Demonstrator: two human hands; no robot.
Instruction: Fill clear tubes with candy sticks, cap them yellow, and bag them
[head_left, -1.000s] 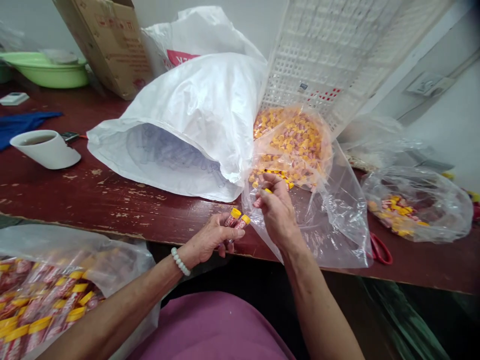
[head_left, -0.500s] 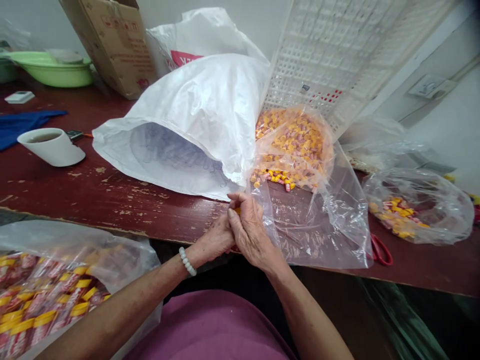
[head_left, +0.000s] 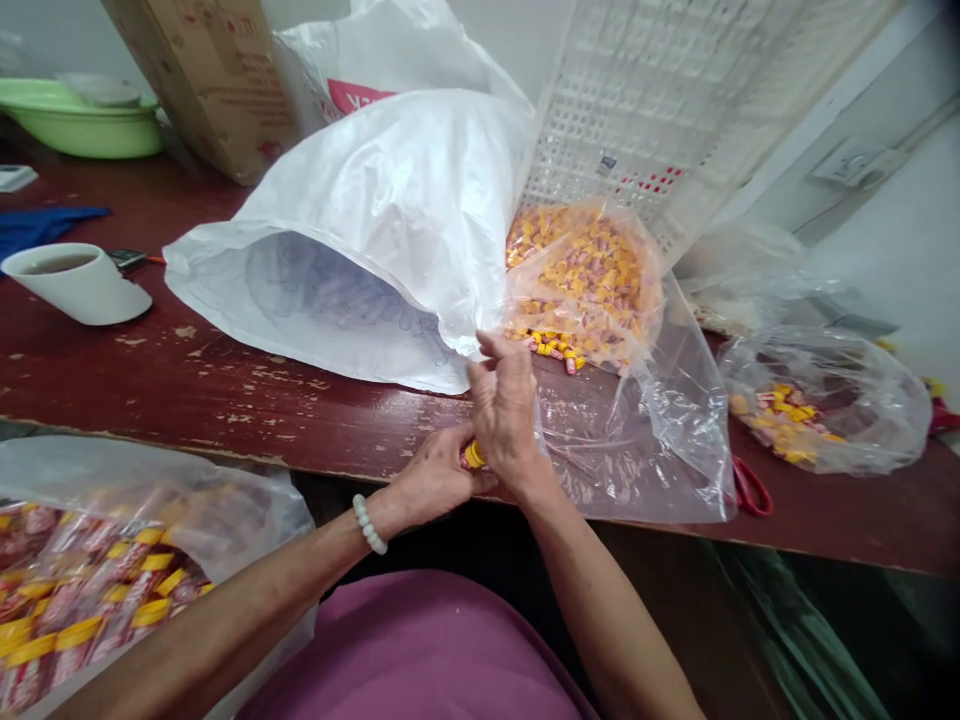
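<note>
My left hand (head_left: 439, 472), with a pale bead bracelet on its wrist, is closed around a small yellow-capped tube (head_left: 473, 456); only the cap end shows. Right beside it, my right hand (head_left: 507, 408) is raised with its fingers partly stretched and apart, and nothing shows in them. Its fingertips are close to the lower corner of a white woven sack (head_left: 405, 190), whose mouth gapes toward me with clear items inside. Just right of that hand, a clear plastic bag (head_left: 592, 270) holds many tiny yellow-capped pieces, some spilling from its mouth.
At lower left a bag (head_left: 247, 470) is full of larger yellow-capped tubes. A cup (head_left: 112, 295) of dark drink, a green basin (head_left: 97, 135) and a carton (head_left: 217, 80) stand left. A white crate (head_left: 645, 110) leans behind. Rightward lie red-handled scissors (head_left: 752, 488) and another clear bag (head_left: 892, 400).
My hands have come apart slightly: the right has lifted up and away with its fingers loosening, and the yellow cap in my left hand now shows more. The whole view has shifted slightly.
</note>
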